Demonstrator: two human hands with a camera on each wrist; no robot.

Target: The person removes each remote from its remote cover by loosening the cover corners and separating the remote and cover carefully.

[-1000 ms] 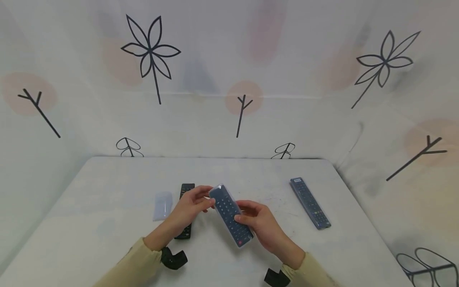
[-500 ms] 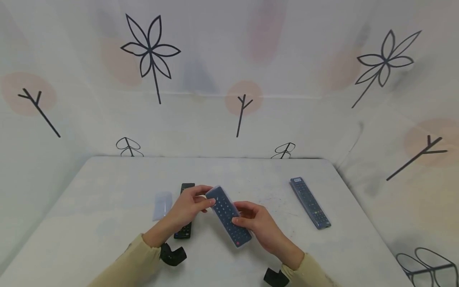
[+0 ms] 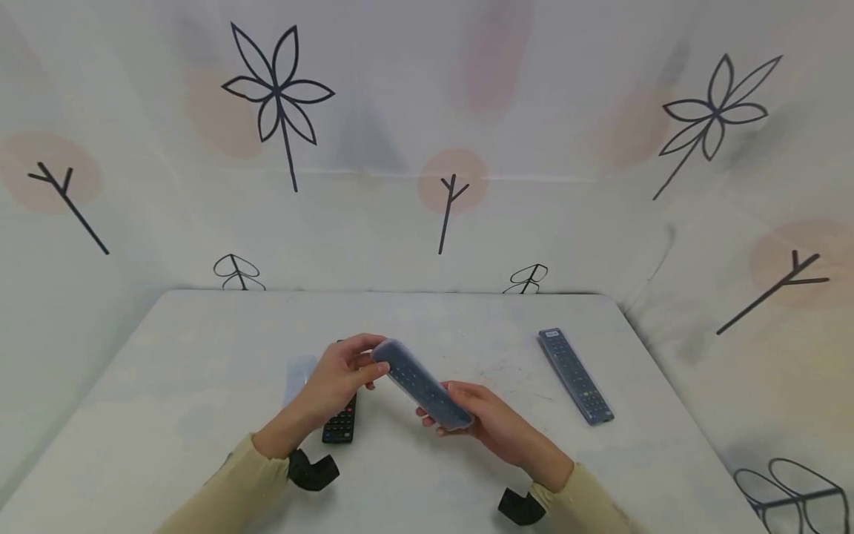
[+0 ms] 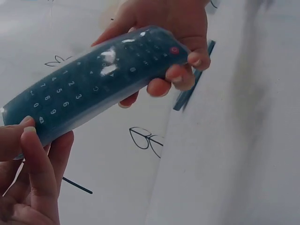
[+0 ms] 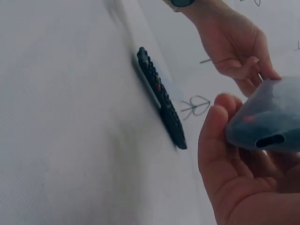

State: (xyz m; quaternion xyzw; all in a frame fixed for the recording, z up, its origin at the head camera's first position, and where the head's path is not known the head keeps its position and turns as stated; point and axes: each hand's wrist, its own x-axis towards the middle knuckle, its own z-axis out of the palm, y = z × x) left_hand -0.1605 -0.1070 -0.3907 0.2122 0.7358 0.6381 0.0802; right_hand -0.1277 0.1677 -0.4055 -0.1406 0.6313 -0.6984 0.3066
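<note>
A dark blue remote control [image 3: 422,384] in a clear plastic sleeve is held up over the table by both hands. My left hand [image 3: 339,377] pinches its upper left end between thumb and fingers. At the lower right end, my right hand [image 3: 492,420] grips it, with fingertips curled past the edge in the left wrist view. White digits and a red button show through the shiny sleeve [image 4: 108,56] there. Partly behind my left hand lies a black remote control [image 3: 339,424] on the table.
To the right, another remote control [image 3: 576,377] in clear plastic lies slanted on the white table [image 3: 640,475]. A flat translucent sleeve [image 3: 296,375] lies left of the black remote, partly covered by the left forearm. A patterned cloth wall [image 3: 373,230] stands along the table's back edge.
The held remote has tipped so its button face shows more foreshortened. My right hand has turned, with fingers now visible beneath it. My left hand has shifted slightly left and up.
</note>
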